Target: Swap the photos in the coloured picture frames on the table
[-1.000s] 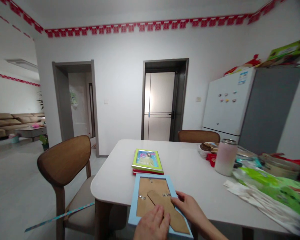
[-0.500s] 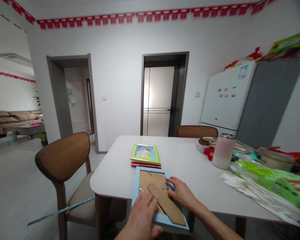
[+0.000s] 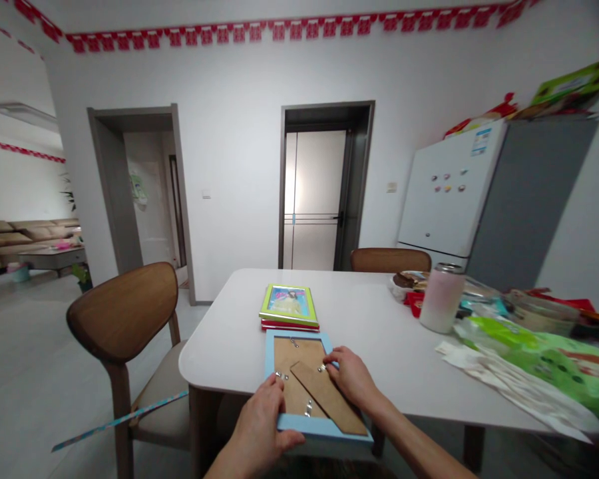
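Observation:
A light blue picture frame (image 3: 269,352) lies face down at the table's near edge, its brown backing board (image 3: 299,352) showing. The slanting stand (image 3: 329,399) and small metal clips (image 3: 308,408) are on its back. My left hand (image 3: 259,422) grips the frame's left side, fingertips by the left clip and thumb along the lower edge. On the right side, my right hand (image 3: 352,378) holds the frame with its fingers bent over the edge, fingertips at the right clip. Just beyond lies a green-edged picture frame (image 3: 288,303) stacked on a red one (image 3: 289,326).
On the right of the white table (image 3: 359,313) are a pink and white bottle (image 3: 442,299), a white cloth (image 3: 509,389), a green package (image 3: 544,359) and containers. Brown chairs (image 3: 124,313) stand left and behind. A patterned strip (image 3: 120,420) crosses the left chair.
My left hand has moved left from the middle of the backing to the frame's left side, uncovering the bottom clip. My right hand's fingers have shifted slightly at the right clip.

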A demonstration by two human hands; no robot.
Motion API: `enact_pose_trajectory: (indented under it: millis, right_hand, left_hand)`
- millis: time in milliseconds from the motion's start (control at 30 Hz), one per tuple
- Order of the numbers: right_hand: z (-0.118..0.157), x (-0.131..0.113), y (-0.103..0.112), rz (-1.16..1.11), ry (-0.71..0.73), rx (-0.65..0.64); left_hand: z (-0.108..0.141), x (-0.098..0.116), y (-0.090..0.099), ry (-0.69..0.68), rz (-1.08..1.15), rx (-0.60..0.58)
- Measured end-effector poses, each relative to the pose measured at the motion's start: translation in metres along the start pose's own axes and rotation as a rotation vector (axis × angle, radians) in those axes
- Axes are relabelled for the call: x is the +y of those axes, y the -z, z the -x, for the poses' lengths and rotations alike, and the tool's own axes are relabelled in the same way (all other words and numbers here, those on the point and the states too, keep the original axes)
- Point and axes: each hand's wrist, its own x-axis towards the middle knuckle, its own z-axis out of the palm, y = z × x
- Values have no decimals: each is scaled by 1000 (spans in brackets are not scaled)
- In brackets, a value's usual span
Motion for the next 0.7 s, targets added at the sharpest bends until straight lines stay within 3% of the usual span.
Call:
enact_pose_trajectory:
  millis: [267, 367, 533, 700]
  right_hand:
    - [3, 1, -2, 2, 12, 59]
    - [6, -20, -3, -42, 91, 47]
    - [5, -64, -15, -144, 255, -112]
    - [-4, -73, -31, -77, 220, -75]
  left_hand:
    - [2, 3, 2, -20, 7, 43]
    - [3, 5, 0, -16, -3, 72]
    - [2, 8, -3, -11, -8, 85]
    - [3, 9, -2, -14, -6, 82]
